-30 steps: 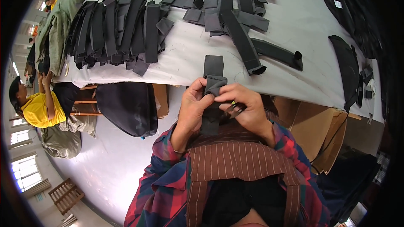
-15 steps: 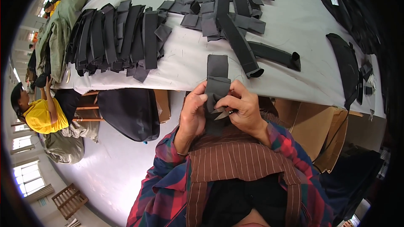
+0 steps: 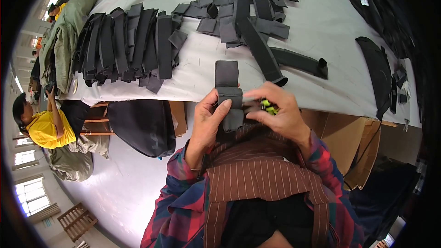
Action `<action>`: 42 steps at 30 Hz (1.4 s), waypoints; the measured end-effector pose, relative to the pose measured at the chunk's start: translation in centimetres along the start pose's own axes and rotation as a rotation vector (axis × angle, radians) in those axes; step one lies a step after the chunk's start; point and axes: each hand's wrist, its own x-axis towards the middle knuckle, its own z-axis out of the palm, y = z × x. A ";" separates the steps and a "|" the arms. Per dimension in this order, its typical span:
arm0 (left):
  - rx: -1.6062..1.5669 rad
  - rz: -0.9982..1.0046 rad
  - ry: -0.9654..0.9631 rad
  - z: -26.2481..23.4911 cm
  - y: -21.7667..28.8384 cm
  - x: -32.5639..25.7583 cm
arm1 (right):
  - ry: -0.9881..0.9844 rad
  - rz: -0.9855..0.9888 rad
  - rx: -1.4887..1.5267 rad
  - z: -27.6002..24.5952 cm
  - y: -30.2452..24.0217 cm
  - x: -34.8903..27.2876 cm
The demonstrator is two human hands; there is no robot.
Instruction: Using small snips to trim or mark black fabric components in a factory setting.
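I note the left hand (image 3: pixel 207 118) pinching a folded dark strip (image 3: pixel 227 74); the right hand (image 3: pixel 285 112), blurred, grasps snips (image 3: pixel 270 107) just beside it. I advise holding the strip flat, snips off its face. Beyond the hands, stacked strips (image 3: pixel 106 46) and a loose pile (image 3: pixel 228 32) crowd the tabletop (image 3: pixel 195 71).

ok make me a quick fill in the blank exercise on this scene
1. The left hand holds the strip with its ____ on top.
2. The snips are in the person's ____ hand.
3. The nearest co-worker wears a ____ shirt.
4. The apron with thin pale stripes is ____ in colour.

Missing words: thumb; right; yellow; brown.
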 end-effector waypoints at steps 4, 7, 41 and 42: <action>0.035 -0.045 -0.044 -0.7 0.2 -0.2 | 0.026 -0.080 -0.213 -1.0 1.3 0.7; 0.095 -0.046 -0.084 -1.1 0.1 -0.1 | 0.018 -0.141 -0.322 -1.0 1.3 1.1; -0.001 -0.198 -0.172 -1.8 0.5 -0.2 | -0.068 -0.188 -0.413 -1.8 1.4 1.6; 0.055 -0.186 -0.150 -2.0 0.4 -0.2 | -0.068 -0.188 -0.413 -1.6 1.3 1.5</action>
